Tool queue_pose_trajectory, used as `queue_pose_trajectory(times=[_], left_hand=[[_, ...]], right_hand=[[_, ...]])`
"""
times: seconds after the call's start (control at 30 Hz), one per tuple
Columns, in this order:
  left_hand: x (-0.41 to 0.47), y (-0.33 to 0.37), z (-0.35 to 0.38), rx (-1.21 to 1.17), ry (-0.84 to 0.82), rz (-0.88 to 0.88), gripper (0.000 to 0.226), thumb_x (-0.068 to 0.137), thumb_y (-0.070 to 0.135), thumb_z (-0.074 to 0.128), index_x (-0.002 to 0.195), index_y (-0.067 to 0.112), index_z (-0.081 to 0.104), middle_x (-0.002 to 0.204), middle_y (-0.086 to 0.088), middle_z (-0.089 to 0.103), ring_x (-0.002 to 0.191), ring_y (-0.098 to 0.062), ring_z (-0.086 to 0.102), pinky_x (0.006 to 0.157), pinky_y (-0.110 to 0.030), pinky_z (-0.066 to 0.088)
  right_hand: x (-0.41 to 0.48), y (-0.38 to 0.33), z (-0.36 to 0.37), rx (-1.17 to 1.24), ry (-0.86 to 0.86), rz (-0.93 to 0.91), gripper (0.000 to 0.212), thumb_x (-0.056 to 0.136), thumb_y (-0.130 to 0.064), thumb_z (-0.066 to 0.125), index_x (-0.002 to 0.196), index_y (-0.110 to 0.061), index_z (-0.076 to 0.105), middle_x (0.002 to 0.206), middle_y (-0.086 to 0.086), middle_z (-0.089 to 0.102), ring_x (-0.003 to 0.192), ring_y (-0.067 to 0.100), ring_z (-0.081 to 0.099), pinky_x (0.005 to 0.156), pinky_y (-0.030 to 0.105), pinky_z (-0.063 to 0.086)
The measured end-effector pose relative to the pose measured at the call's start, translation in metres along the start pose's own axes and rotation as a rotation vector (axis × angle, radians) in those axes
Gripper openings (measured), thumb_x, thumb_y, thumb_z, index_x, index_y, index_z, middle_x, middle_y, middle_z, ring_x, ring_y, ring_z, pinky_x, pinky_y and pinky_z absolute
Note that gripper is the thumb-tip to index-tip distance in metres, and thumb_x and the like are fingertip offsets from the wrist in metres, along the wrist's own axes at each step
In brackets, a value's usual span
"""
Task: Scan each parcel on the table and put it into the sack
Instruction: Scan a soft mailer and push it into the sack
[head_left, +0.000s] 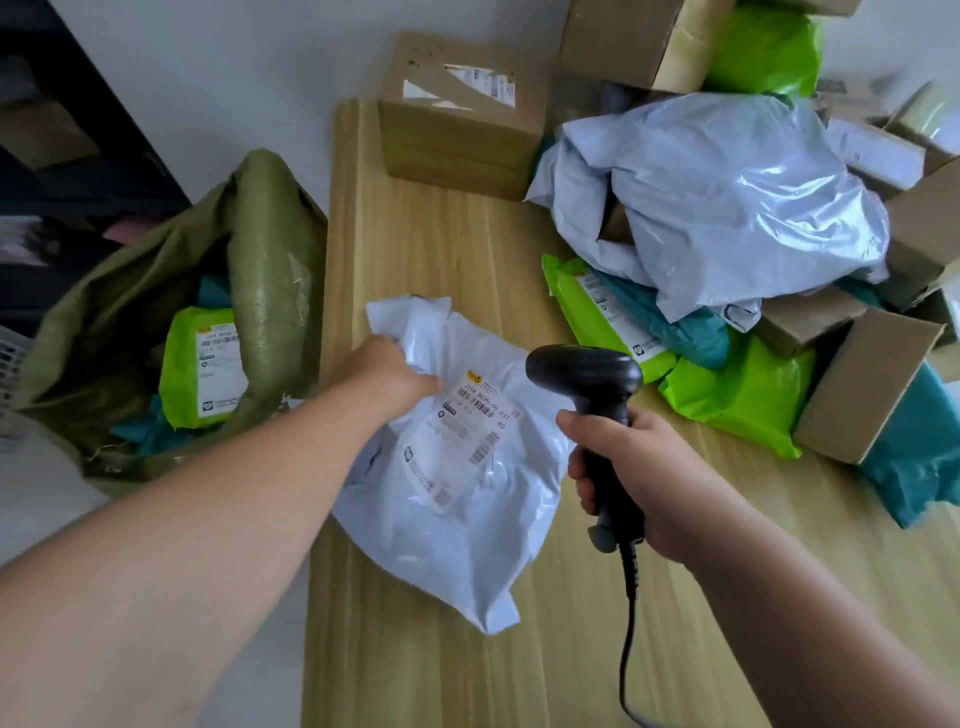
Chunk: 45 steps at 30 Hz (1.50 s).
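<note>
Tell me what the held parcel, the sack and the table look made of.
Parcel: likely thin plastic film, glossy white; it crinkles and glints.
Sack: probably woven plastic, matte olive; frayed threads at edges.
Table: pale wood or laminate; straight grain lines.

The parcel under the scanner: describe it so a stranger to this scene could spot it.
On the light wooden table, near the edge beside the green sack, sits a white poly mailer. The left hand grips its top corner while the right hand aims a black scanner at it. Unlike the heaped parcels, it lies alone, label up.
</note>
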<state>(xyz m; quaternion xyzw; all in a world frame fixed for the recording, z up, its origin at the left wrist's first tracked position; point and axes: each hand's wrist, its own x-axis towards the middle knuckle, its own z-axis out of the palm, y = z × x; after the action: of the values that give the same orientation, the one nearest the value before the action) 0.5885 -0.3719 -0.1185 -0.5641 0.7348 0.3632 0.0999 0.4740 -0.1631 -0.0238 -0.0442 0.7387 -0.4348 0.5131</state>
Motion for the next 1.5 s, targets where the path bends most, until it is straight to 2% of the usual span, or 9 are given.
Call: queue_pose_trajectory(times=[0.1, 0.17, 0.27, 0.4, 0.53, 0.7, 0.8, 1.17, 1.5], left_hand=[[-0.013, -0.009, 0.009, -0.455, -0.068, -0.098, 0.052, 0.058, 0.040, 0.081, 0.102, 0.015, 0.066, 0.097, -0.007, 0.071, 0.086, -0.027, 0.068, 0.082, -0.041, 0.056], [-0.023, -0.011, 0.011, -0.697, -0.085, -0.105, 0.035, 0.069, 0.029, 0.081, 0.098, 0.014, 0.067, 0.093, -0.007, 0.072, 0.082, -0.026, 0.068, 0.080, -0.038, 0.056], [-0.038, -0.010, 0.013, -0.887, -0.059, -0.100, 0.012, 0.086, 0.017, 0.071, 0.093, 0.019, 0.062, 0.090, -0.002, 0.069, 0.077, -0.021, 0.065, 0.067, -0.028, 0.049], [-0.055, -0.004, 0.014, -1.040, 0.043, -0.056, 0.011, 0.086, 0.017, 0.071, 0.093, 0.021, 0.063, 0.091, 0.001, 0.070, 0.078, -0.017, 0.066, 0.064, -0.026, 0.049], [-0.067, 0.003, 0.006, -1.093, 0.128, -0.021, 0.017, 0.086, 0.021, 0.071, 0.101, 0.018, 0.063, 0.088, 0.004, 0.070, 0.075, -0.013, 0.066, 0.061, -0.025, 0.048], [-0.068, 0.005, -0.007, -1.116, 0.173, 0.016, 0.013, 0.085, 0.024, 0.072, 0.096, 0.024, 0.064, 0.094, 0.003, 0.071, 0.084, -0.016, 0.068, 0.074, -0.031, 0.053], [-0.068, 0.005, -0.013, -1.142, 0.184, 0.031, 0.017, 0.086, 0.023, 0.071, 0.101, 0.023, 0.064, 0.094, 0.005, 0.071, 0.085, -0.015, 0.067, 0.075, -0.031, 0.053], [-0.065, -0.002, -0.018, -1.108, 0.207, 0.025, 0.016, 0.085, 0.025, 0.071, 0.100, 0.024, 0.064, 0.094, 0.004, 0.071, 0.086, -0.015, 0.067, 0.070, -0.029, 0.051], [-0.072, -0.003, -0.023, -1.128, 0.217, 0.039, 0.017, 0.087, 0.024, 0.070, 0.103, 0.024, 0.063, 0.095, 0.006, 0.070, 0.086, -0.014, 0.066, 0.068, -0.027, 0.050]], right_hand=[[-0.004, -0.005, -0.001, -0.010, -0.010, 0.010, 0.027, 0.092, -0.027, 0.067, 0.085, -0.008, 0.050, 0.050, 0.003, 0.051, 0.042, 0.020, 0.043, 0.047, 0.032, 0.040], [-0.007, -0.008, -0.002, -0.016, -0.013, 0.003, 0.026, 0.092, -0.026, 0.067, 0.082, -0.009, 0.050, 0.052, 0.004, 0.052, 0.043, 0.020, 0.043, 0.047, 0.032, 0.040], [-0.010, -0.011, -0.001, -0.022, -0.025, -0.026, 0.024, 0.093, -0.023, 0.066, 0.082, -0.009, 0.049, 0.054, 0.004, 0.053, 0.042, 0.019, 0.043, 0.042, 0.025, 0.039], [-0.014, -0.014, 0.000, -0.034, -0.042, -0.052, 0.022, 0.094, -0.021, 0.064, 0.083, -0.009, 0.050, 0.055, 0.005, 0.053, 0.043, 0.019, 0.043, 0.040, 0.023, 0.038], [-0.018, -0.016, -0.001, -0.036, -0.050, -0.058, 0.025, 0.094, -0.023, 0.065, 0.082, -0.007, 0.050, 0.051, 0.004, 0.052, 0.043, 0.020, 0.043, 0.039, 0.024, 0.038], [-0.023, -0.024, 0.000, 0.044, -0.065, -0.023, 0.022, 0.091, -0.024, 0.067, 0.093, -0.007, 0.053, 0.059, 0.007, 0.054, 0.044, 0.021, 0.044, 0.047, 0.029, 0.039], [-0.025, -0.032, 0.001, 0.115, -0.119, 0.021, 0.024, 0.090, -0.027, 0.066, 0.101, -0.008, 0.055, 0.059, 0.007, 0.053, 0.046, 0.021, 0.045, 0.050, 0.031, 0.040], [-0.025, -0.045, 0.002, 0.208, -0.202, 0.162, 0.030, 0.092, -0.031, 0.063, 0.076, -0.011, 0.048, 0.060, 0.006, 0.051, 0.045, 0.017, 0.046, 0.045, 0.026, 0.042], [-0.026, -0.051, 0.014, 0.218, -0.223, 0.187, 0.033, 0.091, -0.034, 0.065, 0.073, -0.011, 0.049, 0.060, 0.005, 0.050, 0.044, 0.016, 0.046, 0.045, 0.025, 0.042]])
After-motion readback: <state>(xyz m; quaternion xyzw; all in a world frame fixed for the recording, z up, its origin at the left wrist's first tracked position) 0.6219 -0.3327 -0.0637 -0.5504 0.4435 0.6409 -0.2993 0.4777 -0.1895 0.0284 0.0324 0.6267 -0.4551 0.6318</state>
